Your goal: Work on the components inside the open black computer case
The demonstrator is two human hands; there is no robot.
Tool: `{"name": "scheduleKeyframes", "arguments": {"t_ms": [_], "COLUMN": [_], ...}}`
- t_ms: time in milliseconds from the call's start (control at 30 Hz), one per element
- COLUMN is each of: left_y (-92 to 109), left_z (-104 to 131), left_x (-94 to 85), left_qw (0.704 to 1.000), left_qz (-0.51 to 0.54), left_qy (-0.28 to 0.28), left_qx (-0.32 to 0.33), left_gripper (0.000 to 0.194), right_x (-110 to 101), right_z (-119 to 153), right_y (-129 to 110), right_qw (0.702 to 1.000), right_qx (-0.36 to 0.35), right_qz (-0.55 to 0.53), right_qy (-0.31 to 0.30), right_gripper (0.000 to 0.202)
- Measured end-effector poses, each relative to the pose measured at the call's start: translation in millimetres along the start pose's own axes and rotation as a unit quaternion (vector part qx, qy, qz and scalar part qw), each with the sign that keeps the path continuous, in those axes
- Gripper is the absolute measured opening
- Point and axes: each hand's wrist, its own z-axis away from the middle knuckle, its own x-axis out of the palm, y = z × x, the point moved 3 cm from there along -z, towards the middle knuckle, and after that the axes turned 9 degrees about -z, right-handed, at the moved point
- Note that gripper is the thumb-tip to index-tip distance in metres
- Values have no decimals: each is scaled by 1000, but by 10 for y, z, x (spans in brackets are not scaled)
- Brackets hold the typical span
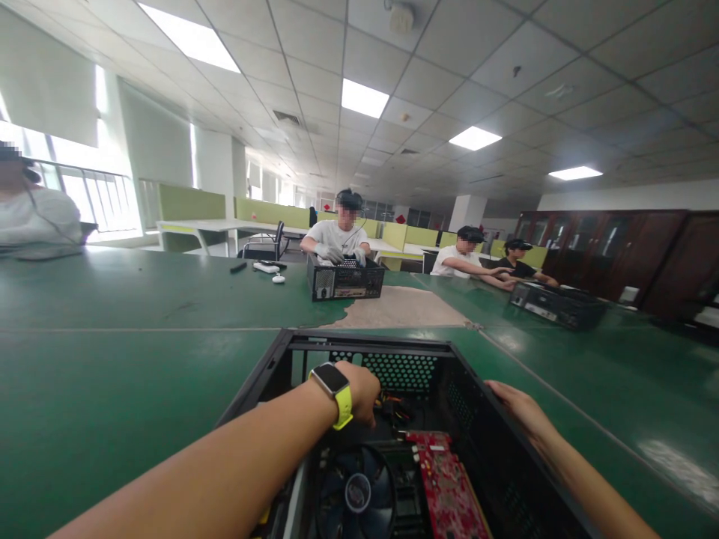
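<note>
An open black computer case [449,346] lies on the green table in front of me. My left hand [362,388], with a watch [331,379] on its wrist, reaches inside near the far perforated wall, beside some coloured cables [396,408]. Its fingers point down and are mostly hidden, so what they hold does not show. At the case's right outer side rests my right hand [520,408], fingers stretched along the top edge. Nearer to me inside the case are a round black fan [358,492] and a red circuit card [449,479].
Across the green table [140,374], a gloved person works at another black case [348,283]. A third case [556,303] stands at the right beside two people. White items [266,267] lie at the far left centre. Another person sits at the far left.
</note>
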Motion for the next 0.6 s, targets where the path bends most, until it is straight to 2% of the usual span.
{"name": "scheduleKeyframes", "arguments": {"t_ms": [67, 200, 367, 500, 600], "left_y": [4, 20, 22, 1, -15], "left_z": [-14, -11, 28, 10, -11], "left_x": [5, -4, -18, 8, 23], "left_qw": [1000, 1000, 1000, 999, 1000], "left_qz": [-1, 5, 0, 0, 2], "left_qy": [3, 1, -23, -31, -21], "left_qx": [9, 15, 0, -5, 2], "left_gripper": [42, 41, 41, 42, 43], "right_x": [-77, -178, -97, 38, 125], "right_z": [-54, -114, -6, 97, 131], "right_y": [63, 147, 53, -194, -366], "right_qw": [1000, 997, 991, 997, 999], "right_qx": [12, 5, -21, -4, 26], "right_qz": [-13, -15, 1, -20, -6], "right_qy": [14, 79, 129, 69, 23], "right_gripper": [21, 28, 30, 44, 42]}}
